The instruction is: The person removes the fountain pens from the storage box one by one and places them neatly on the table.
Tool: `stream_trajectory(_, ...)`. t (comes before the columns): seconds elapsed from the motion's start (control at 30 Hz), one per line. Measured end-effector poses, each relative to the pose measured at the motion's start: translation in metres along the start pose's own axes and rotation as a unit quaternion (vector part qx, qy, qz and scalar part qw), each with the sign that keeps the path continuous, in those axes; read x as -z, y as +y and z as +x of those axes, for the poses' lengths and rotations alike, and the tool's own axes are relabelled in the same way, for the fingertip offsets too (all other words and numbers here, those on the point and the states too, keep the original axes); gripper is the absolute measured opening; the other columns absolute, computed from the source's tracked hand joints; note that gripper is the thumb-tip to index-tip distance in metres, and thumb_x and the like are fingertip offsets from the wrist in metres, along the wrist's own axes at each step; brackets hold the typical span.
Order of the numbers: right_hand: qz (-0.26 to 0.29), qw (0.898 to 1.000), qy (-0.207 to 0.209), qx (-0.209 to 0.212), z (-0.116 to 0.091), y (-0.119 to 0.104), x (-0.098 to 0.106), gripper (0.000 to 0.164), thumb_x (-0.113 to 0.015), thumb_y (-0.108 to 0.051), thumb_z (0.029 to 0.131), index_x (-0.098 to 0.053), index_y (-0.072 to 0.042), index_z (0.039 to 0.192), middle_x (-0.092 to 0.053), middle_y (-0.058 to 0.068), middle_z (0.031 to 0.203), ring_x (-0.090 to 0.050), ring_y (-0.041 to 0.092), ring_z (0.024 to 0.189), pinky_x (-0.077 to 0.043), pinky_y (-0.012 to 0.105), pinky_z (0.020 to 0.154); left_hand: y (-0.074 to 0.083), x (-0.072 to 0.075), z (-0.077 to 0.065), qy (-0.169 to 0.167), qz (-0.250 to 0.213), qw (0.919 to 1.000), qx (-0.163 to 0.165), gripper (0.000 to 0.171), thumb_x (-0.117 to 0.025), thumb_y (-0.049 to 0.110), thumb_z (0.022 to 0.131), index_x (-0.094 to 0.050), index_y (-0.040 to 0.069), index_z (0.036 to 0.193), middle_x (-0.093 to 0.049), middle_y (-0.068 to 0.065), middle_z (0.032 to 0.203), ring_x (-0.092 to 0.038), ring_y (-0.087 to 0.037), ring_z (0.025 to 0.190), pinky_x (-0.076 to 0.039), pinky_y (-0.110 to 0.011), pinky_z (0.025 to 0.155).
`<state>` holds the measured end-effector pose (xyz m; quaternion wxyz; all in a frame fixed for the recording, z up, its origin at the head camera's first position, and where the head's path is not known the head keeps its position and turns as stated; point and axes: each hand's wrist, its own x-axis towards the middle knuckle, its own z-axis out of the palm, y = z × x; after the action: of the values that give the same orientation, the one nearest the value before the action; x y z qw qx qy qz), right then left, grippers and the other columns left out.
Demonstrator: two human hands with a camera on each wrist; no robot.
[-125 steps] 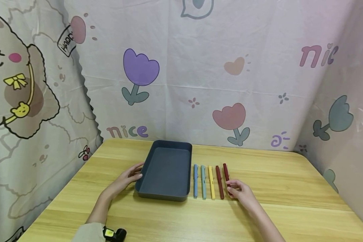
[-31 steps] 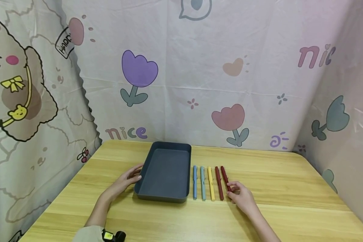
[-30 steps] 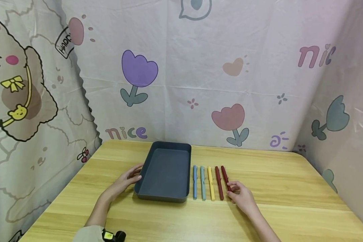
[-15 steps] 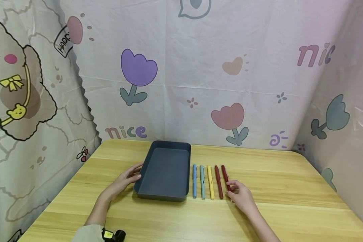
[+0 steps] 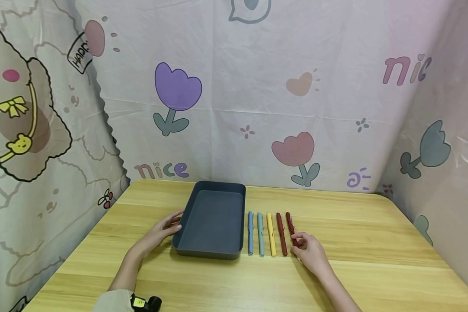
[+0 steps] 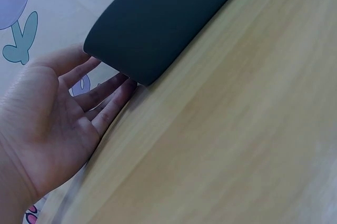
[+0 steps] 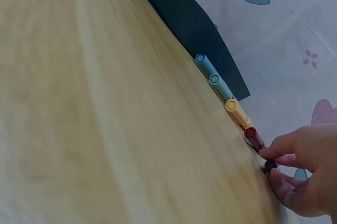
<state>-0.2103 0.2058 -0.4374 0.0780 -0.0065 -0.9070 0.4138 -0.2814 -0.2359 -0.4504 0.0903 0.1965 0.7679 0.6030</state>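
Note:
A dark grey rectangular tray (image 5: 214, 223) lies on the table, with nothing in it. My left hand (image 5: 161, 232) rests at its left side; in the left wrist view, loosely extended fingers touch the tray's outer wall (image 6: 152, 29). To the right of the tray, pens lie side by side: blue (image 5: 250, 234), teal (image 5: 261, 234), yellow (image 5: 271, 234) and dark red (image 5: 282, 234). At the row's right end, a second dark red pen (image 5: 290, 221) is pinched near its lower end between thumb and fingers of my right hand (image 5: 311, 253). It leans slightly, top to the left.
The light wooden table (image 5: 218, 286) ends at the back against a patterned cloth (image 5: 234, 86) with printed tulips. Cloth also hangs at both sides. A black device with a yellow label (image 5: 140, 302) sits on the left wrist, by the sleeve (image 5: 115, 301).
Since the earliest frame, the right hand's dark red pen has shifted slightly left, its top nearer the other dark red pen. Over the last second it barely moves; the left hand stays put.

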Motion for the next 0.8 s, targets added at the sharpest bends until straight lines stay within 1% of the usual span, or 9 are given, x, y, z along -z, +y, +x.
stream_trajectory(0.13, -0.004, 1.0, 0.004, 0.0, -0.0004, 0.0002, -0.0001, 0.028, -0.068, -0.001, 0.078, -0.063, -0.001, 0.105, -0.053, 0.011, 0.09, -0.056, 0.02, 0.077, -0.045, 0.03, 0.058, 0.0007, -0.0002, 0.0001, 0.0, 0.001, 1.0, 0.004, 0.058, -0.05, 0.019, 0.096, -0.024, 0.007, 0.146, -0.024, -0.024, 0.144, -0.021, -0.039, 0.131, -0.025, -0.051, 0.101)
stream_trajectory(0.37, -0.005, 1.0, 0.012, 0.003, 0.0004, 0.0016, -0.0016, 0.027, -0.068, 0.001, 0.076, -0.064, -0.001, 0.103, -0.053, 0.01, 0.089, -0.057, 0.02, 0.076, -0.047, 0.028, 0.058, 0.0007, -0.0001, 0.0002, 0.002, -0.001, 1.0, 0.0, 0.057, -0.05, 0.018, 0.096, -0.025, 0.007, 0.146, -0.024, -0.024, 0.144, -0.021, -0.039, 0.131, -0.024, -0.052, 0.101)
stream_trajectory(0.8, 0.004, 1.0, 0.017, 0.001, -0.0003, -0.0005, -0.0011, 0.023, -0.063, 0.001, 0.08, -0.063, -0.002, 0.103, -0.055, 0.011, 0.093, -0.057, 0.022, 0.079, -0.047, 0.027, 0.055, 0.0001, -0.0002, 0.0005, 0.007, -0.001, 1.0, 0.004, 0.056, -0.05, 0.018, 0.096, -0.026, 0.007, 0.145, -0.026, -0.025, 0.143, -0.022, -0.04, 0.13, -0.024, -0.053, 0.101)
